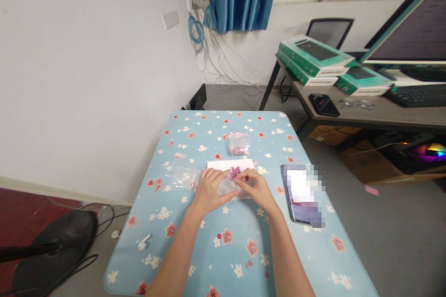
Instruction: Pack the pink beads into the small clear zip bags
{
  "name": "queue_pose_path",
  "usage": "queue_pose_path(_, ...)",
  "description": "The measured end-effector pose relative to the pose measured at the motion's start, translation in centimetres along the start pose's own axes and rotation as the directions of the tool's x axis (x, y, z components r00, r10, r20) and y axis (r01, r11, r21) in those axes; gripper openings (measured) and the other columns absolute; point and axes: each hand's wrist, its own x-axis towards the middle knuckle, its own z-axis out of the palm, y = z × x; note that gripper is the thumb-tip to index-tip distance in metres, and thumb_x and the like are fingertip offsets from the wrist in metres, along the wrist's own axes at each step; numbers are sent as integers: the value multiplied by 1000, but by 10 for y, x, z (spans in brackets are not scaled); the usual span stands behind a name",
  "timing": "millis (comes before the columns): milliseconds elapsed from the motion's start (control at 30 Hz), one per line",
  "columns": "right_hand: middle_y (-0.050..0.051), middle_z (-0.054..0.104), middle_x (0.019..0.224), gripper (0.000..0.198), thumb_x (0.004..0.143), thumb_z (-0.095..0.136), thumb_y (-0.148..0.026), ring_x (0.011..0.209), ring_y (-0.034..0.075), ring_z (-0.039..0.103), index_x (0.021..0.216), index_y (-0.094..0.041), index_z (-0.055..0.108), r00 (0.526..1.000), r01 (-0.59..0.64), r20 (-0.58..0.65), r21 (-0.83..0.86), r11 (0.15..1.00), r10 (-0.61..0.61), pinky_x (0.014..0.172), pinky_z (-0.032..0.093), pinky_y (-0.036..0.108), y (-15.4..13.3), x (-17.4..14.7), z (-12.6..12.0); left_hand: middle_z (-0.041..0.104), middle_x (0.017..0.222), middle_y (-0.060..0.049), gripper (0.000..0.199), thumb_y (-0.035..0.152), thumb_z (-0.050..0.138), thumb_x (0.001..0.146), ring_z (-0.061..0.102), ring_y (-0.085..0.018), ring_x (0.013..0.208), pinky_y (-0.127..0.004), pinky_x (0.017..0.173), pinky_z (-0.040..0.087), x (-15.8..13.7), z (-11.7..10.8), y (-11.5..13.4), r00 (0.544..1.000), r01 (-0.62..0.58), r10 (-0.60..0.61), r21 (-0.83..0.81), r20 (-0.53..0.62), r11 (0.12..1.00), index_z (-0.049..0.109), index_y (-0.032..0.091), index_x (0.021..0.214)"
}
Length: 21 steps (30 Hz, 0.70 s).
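Floral table (240,250); both hands, left hand (209,190) and right hand (256,188), pinch clear bag (226,187) between them.

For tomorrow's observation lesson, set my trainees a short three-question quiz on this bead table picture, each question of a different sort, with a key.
1. True or false: the phone lies to the right of the right hand.
2. Which colour are the beads on the white sheet? A green, B pink, C black.
3. Fill in: the left hand and the right hand meet over a small clear ____.

Key: 1 true. 2 B. 3 bag; a second bag of beads lies farther back on the flowered tablecloth.
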Motion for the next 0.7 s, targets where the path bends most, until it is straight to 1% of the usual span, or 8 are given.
queue_pose_path(100, 3, 63, 73, 12, 77, 64, -31, 75, 18, 54, 73, -21, 68, 1000, -3, 29, 32, 999, 2, 73, 40, 33, -1, 0, 2, 66, 96, -6, 50, 48, 66, 74, 58, -23, 92, -42, 90, 40, 1, -1, 2, 1000, -2, 2, -10, -10, 1000, 58, 19, 114)
queue_pose_path(200, 3, 64, 76, 14, 77, 63, -33, 75, 18, 55, 74, -20, 68, 1000, -23, -1, 80, 997, 23, 73, 41, 32, 0, 0, 0, 67, 95, -7, 50, 47, 68, 73, 59, -24, 92, -43, 90, 40, 1, -4, 3, 999, 32, -33, -67, -20, 997, 59, 20, 114)
queue_pose_path(267, 3, 63, 74, 15, 78, 63, -35, 72, 17, 54, 74, -20, 67, 998, -28, -50, 119, 992, 34, 71, 41, 31, 1, 1, -1, 67, 95, -7, 49, 46, 67, 74, 59, -23, 92, -43, 89, 41, 1, -6, 3, 995, 91, -98, -173, -30, 981, 59, 21, 116)
queue_pose_path(333, 2, 62, 71, 16, 78, 63, -35, 69, 16, 53, 73, -20, 65, 995, -25, -88, 154, 988, 39, 69, 42, 30, 3, 1, -2, 68, 96, -7, 48, 46, 63, 78, 60, -23, 93, -41, 89, 43, 1, -6, 1, 980, 173, -197, -353, -34, 920, 58, 21, 118)
queue_pose_path(400, 1, 61, 69, 17, 78, 63, -35, 68, 16, 53, 71, -20, 64, 994, -24, -103, 168, 985, 42, 69, 42, 30, 4, 1, 0, 67, 103, -9, 48, 48, 56, 82, 61, -23, 97, -40, 91, 44, 2, -6, -2, 946, 257, -324, -576, -16, 776, 57, 20, 121)
queue_pose_path(500, 2, 60, 70, 20, 79, 61, -38, 68, 16, 53, 71, -20, 62, 993, -32, -104, 169, 985, 50, 69, 42, 30, 3, 1, 8, 65, 112, -12, 54, 56, 43, 86, 62, -23, 100, -39, 91, 46, 7, -3, -2, 857, 332, -509, -839, 78, 432, 58, 16, 120)
queue_pose_path(600, 1, 60, 72, 19, 80, 60, -39, 69, 16, 53, 79, -20, 62, 994, -26, -103, 177, 984, 45, 68, 42, 29, 2, 1, 18, 68, 108, -12, 57, 56, 39, 87, 65, -22, 95, -39, 88, 49, 11, 0, 4, 795, 373, -559, -916, 236, 144, 51, 17, 127)
queue_pose_path(700, 0, 55, 69, 18, 81, 60, -38, 67, 15, 51, 85, -20, 60, 991, -21, -124, 172, 985, 42, 67, 42, 28, 1, 1, 25, 71, 98, -8, 53, 53, 46, 85, 67, -20, 91, -39, 87, 50, 12, 5, 10, 772, 377, -544, -926, 328, -23, 48, 20, 126)
